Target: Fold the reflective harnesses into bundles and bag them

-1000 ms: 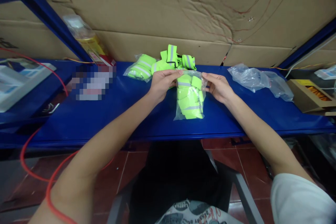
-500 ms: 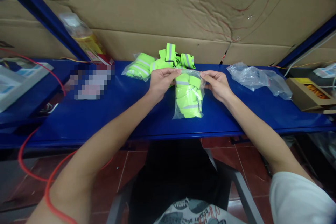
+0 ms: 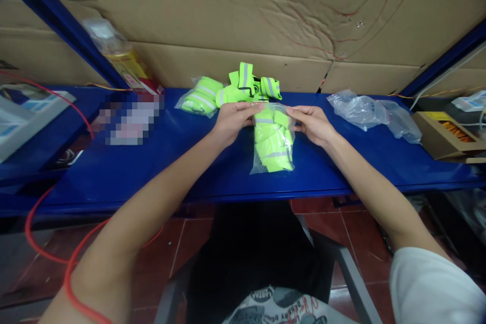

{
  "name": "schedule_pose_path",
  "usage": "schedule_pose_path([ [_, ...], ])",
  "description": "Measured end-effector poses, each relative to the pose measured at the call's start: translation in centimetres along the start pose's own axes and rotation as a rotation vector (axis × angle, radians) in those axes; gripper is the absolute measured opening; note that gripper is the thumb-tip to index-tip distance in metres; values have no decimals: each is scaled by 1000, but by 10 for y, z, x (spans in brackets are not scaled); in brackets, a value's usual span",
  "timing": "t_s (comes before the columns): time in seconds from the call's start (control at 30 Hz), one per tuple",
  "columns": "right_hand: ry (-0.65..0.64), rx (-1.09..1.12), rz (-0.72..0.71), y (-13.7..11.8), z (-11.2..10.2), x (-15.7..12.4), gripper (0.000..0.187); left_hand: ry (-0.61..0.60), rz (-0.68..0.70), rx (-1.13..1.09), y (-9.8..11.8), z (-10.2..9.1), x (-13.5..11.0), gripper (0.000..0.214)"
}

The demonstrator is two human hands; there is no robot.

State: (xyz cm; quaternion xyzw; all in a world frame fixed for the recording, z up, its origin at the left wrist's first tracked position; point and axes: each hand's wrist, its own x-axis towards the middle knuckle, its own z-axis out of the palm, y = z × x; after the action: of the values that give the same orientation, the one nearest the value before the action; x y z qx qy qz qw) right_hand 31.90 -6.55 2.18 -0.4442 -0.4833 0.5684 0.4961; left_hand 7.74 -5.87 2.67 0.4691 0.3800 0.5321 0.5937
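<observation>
A clear plastic bag [image 3: 274, 143] with folded neon yellow-green reflective straps inside is over the blue table [image 3: 167, 162], its mouth edge toward the back. My left hand [image 3: 234, 120] pinches the left corner of that edge between thumb and fingers. At the right corner, my right hand [image 3: 312, 122] holds the same edge in a pinch. Just behind the bag lie loose yellow-green reflective straps [image 3: 246, 83] with grey stripes. To their left rests another filled bag of straps [image 3: 202, 96].
Empty clear plastic bags [image 3: 364, 111] lie on the right, beside an open cardboard box [image 3: 448, 134]. A bottle with a yellow label [image 3: 121, 55] stands back left. A cardboard sheet [image 3: 212, 15] backs the table. A red hose [image 3: 72, 263] loops at lower left.
Both hands have shifted very slightly toward me along the bag's mouth edge, still pinching it. The bag and the other things stay almost where they were.
</observation>
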Motion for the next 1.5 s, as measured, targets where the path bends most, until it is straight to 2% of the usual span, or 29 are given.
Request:
schedule_pose_path([
  [0.4, 39, -38, -112, -3, 5, -1, 55, -11, 12, 74, 7, -4, 2, 41],
  [0.63, 41, -39, -85, -2, 7, -4, 47, -18, 50, 130, 2, 1, -1, 41],
  [0.77, -17, -84, -79, -1, 7, -7, 42, -21, 11, 119, 0, 2, -2, 38],
  [0.97, -3, -156, -158, 1, 6, -6, 46, -104, -98, 153, 5, 2, -5, 41],
  [1.1, 14, -236, -224, 0, 6, -6, 46, -83, -114, 180, 7, 3, -7, 42],
  [1.23, 18, -197, -177, -1, 8, -8, 47, -47, -50, 191, 5, 3, -6, 39],
  [1.33, -27, -152, -114, 1, 10, -9, 45, -62, -1, 188, 2, 4, -7, 34],
  [1.5, -59, -149, -150, 2, 12, -11, 38, -85, -16, 217, 3, 6, -10, 27],
])
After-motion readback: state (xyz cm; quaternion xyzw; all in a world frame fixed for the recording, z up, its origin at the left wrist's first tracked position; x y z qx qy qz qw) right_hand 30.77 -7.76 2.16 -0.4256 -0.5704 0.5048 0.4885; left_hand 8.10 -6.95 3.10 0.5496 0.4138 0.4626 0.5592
